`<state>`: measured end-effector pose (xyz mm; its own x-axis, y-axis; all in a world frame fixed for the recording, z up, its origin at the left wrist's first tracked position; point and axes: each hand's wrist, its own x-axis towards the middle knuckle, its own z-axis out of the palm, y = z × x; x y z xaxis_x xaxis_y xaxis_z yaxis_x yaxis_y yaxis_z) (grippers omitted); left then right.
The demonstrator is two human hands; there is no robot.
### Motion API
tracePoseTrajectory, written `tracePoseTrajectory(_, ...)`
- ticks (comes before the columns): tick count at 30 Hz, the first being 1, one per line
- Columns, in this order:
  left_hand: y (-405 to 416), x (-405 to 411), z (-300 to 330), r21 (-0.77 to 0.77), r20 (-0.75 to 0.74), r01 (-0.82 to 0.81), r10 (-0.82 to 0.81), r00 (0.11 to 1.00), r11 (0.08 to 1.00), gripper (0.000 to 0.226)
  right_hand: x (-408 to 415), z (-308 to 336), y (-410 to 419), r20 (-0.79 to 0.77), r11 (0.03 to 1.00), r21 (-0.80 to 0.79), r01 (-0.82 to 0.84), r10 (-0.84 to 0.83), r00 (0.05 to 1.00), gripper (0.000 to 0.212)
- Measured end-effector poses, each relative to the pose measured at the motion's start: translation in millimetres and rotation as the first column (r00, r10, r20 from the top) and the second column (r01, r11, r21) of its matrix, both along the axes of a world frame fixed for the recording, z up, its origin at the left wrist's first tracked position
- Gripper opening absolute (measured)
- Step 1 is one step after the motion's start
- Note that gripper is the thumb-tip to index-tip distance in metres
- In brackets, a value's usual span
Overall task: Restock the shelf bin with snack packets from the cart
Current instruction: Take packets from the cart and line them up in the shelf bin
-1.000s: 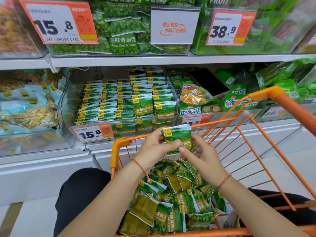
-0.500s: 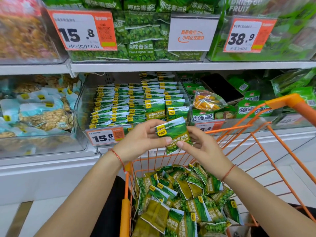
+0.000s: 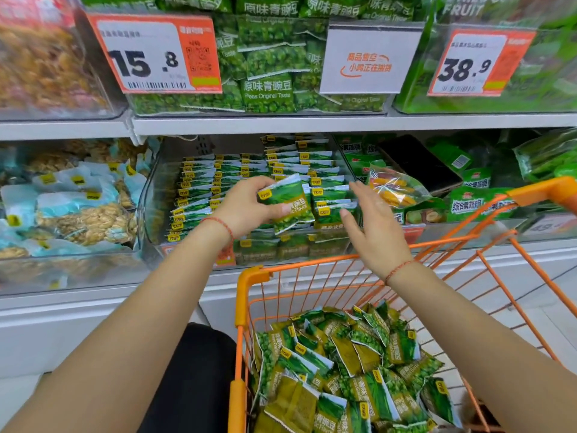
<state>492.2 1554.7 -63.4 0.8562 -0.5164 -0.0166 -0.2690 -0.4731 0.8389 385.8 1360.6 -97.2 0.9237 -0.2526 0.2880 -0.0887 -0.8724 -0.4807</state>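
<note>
Orange cart (image 3: 249, 278) — white shelf (image 3: 281, 124)

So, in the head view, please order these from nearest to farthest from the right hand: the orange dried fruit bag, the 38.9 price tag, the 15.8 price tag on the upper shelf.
From the right hand:
1. Orange dried fruit bag, just to its right in the next bin.
2. 38.9 price tag, up and right on the upper shelf.
3. 15.8 price tag, up and far left, beyond the left hand that holds a green packet.
</note>
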Motion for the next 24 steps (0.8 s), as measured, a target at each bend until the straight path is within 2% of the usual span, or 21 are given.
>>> tracePoseTrajectory(2, -10.4, 5.1, -4.1, 0.085, -0.056, 0.029, -0.024, 0.998, 0.996, 0.057, 1.3, -9.9, -2.7, -0.048, 0.997, -0.071, -0.023, 0.020, 0.999, 0.057)
tracePoseTrajectory(4, -17.8, 9.8, -7.1, 0.136, -0.032, 0.011, -0.006, 0.999, 0.991, 0.067, 0.1, -17.9, -2.5, -0.038, 0.991, -0.128, -0.034, 0.029, 0.999, 0.059)
tracePoseTrajectory(8, -25.0, 9.0, -9.6, 0.252, 0.152, -0.049, 0.011, 0.988, 0.966, 0.065, 0.5, -25.5, -2.9, -0.006, 0.983, -0.181, -0.020, 0.019, 1.000, 0.062)
tracePoseTrajectory(14, -31.5, -4.6, -21.2, 0.385, 0.214, -0.011, -0.078, 0.974, 0.923, 0.067, 0.6, -29.4, -4.9, 0.014, 0.978, -0.204, -0.032, 0.036, 0.999, 0.061)
tracePoseTrajectory(16, -32.6, -3.8, -20.6, 0.369, 0.212, -0.031, -0.051, 0.976, 0.929, 0.065, 0.5, -29.5, -4.6, 0.021, 0.976, -0.215, -0.029, 0.035, 0.999, 0.061)
tracePoseTrajectory(20, -28.8, -13.0, -22.2, 0.153, 0.154, -0.159, 0.136, 0.979, 0.975, 0.074, -0.2, -29.4, -4.4, 0.015, 0.975, -0.220, -0.034, 0.038, 0.999, 0.061)
tracePoseTrajectory(21, -26.4, -16.7, -22.6, 0.159, 0.185, -0.217, 0.187, 0.965, 0.963, 0.076, -0.1, -29.6, -4.2, 0.015, 0.974, -0.222, -0.033, 0.037, 0.999, 0.061)
tracePoseTrajectory(24, -20.0, -23.3, -22.6, 0.344, 0.306, -0.320, 0.217, 0.927, 0.883, 0.075, 0.5, -30.0, -3.1, 0.017, 0.973, -0.227, -0.033, 0.038, 0.999, 0.061)
